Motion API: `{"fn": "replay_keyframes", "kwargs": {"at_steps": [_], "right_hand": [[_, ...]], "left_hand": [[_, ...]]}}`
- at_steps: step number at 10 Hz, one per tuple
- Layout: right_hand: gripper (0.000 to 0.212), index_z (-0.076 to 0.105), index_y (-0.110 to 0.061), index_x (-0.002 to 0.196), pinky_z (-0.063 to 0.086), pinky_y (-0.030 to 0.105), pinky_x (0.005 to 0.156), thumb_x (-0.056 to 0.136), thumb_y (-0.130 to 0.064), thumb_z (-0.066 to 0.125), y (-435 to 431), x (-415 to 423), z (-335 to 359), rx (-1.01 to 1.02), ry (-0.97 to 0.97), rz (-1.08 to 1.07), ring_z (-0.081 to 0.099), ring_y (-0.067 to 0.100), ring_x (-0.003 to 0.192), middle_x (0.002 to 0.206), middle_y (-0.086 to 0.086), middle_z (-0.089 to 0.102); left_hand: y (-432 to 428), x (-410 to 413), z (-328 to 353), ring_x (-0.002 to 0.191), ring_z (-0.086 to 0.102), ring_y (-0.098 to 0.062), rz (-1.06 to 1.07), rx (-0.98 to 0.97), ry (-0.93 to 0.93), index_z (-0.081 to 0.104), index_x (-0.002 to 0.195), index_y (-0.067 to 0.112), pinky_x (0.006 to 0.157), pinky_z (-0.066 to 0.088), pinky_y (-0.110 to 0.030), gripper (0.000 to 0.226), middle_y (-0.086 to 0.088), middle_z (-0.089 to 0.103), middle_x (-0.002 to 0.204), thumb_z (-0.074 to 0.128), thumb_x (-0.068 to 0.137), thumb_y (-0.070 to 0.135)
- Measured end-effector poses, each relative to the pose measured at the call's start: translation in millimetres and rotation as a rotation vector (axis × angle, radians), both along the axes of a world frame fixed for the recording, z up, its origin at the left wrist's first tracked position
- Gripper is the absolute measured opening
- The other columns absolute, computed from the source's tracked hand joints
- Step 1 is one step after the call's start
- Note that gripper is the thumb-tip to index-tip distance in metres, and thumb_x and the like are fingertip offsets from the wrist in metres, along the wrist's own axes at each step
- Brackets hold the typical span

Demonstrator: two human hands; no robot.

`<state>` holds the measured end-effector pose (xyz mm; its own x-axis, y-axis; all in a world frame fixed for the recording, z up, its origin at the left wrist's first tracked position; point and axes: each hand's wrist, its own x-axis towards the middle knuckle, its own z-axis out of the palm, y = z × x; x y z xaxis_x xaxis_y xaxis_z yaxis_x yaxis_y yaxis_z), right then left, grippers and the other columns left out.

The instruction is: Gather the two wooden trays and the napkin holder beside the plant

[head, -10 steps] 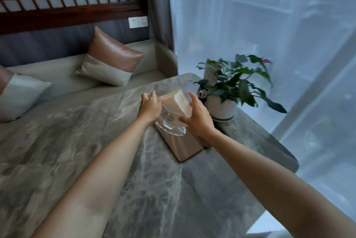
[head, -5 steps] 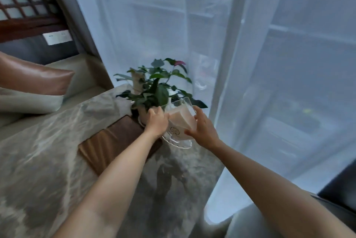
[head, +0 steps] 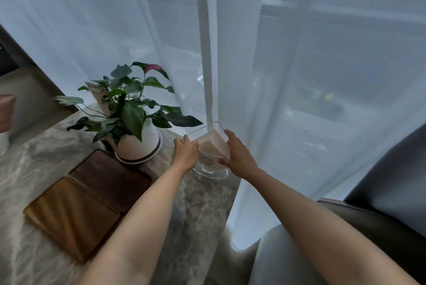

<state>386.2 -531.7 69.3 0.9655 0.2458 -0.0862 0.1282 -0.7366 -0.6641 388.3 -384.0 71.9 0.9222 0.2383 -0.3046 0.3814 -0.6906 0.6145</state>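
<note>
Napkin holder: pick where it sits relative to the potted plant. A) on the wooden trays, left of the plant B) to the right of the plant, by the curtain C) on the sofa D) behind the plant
B: the napkin holder, held between the left hand and right hand, is right of the potted plant, against the curtain.

I log, centre frame: napkin holder [head: 211,158], clear glossy plastic or glass, holding matt paper napkins [head: 213,145]. Lower left: two wooden trays [head: 92,197], smooth satin grain. Surface [head: 27,165], polished veined marble. Pot [head: 136,146], smooth white ceramic. Curtain [head: 276,77], sheer cloth.
</note>
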Motion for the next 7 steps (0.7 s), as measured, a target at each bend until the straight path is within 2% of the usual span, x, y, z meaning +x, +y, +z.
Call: {"fn": "replay_keyframes", "kwargs": {"at_steps": [2, 4, 6, 7], "right_hand": [[0.084, 0.021, -0.014, 0.140, 0.048, 0.047, 0.092, 0.073, -0.011, 0.072, -10.2, 7.4, -11.2, -0.027, 0.039, -0.035, 0.054, 0.034, 0.110, 0.126, 0.018, 0.050], [0.086, 0.020, -0.012, 0.141, 0.047, 0.045, 0.094, 0.073, -0.008, 0.072, -14.7, 11.7, -13.6, -0.013, 0.055, -0.058, 0.053, 0.034, 0.110, 0.126, 0.019, 0.049], [0.087, 0.018, -0.014, 0.142, 0.046, 0.045, 0.093, 0.073, -0.008, 0.071, -16.1, 11.3, -10.2, -0.028, 0.075, -0.051, 0.051, 0.033, 0.112, 0.128, 0.018, 0.047], [0.092, 0.014, -0.015, 0.144, 0.042, 0.044, 0.099, 0.073, -0.014, 0.072, -18.3, 8.4, -7.7, -0.051, 0.070, -0.069, 0.042, 0.032, 0.124, 0.141, 0.015, 0.037]], "left_hand": [[-11.0, 6.2, -7.2, 0.117, 0.045, -0.040, -0.085, 0.061, 0.034, 0.040, 0.125, -0.001, 0.100, 0.044, -0.048, 0.036, -0.024, 0.032, 0.133, 0.025, 0.101, 0.021], [-19.7, 11.0, -3.7, 0.126, 0.038, -0.038, -0.195, 0.167, 0.022, 0.040, 0.129, -0.001, 0.104, 0.042, -0.049, 0.035, -0.023, 0.032, 0.136, 0.023, 0.103, 0.015], [-1.7, 20.9, -21.0, 0.124, 0.034, -0.039, -0.214, 0.189, 0.040, 0.043, 0.123, 0.008, 0.096, 0.045, -0.043, 0.028, -0.022, 0.035, 0.133, 0.032, 0.097, 0.008], [7.0, 22.2, -12.8, 0.134, 0.032, -0.041, -0.216, 0.210, 0.093, 0.027, 0.143, 0.009, 0.106, 0.037, -0.045, 0.044, -0.024, 0.031, 0.144, 0.028, 0.101, 0.024]]}}
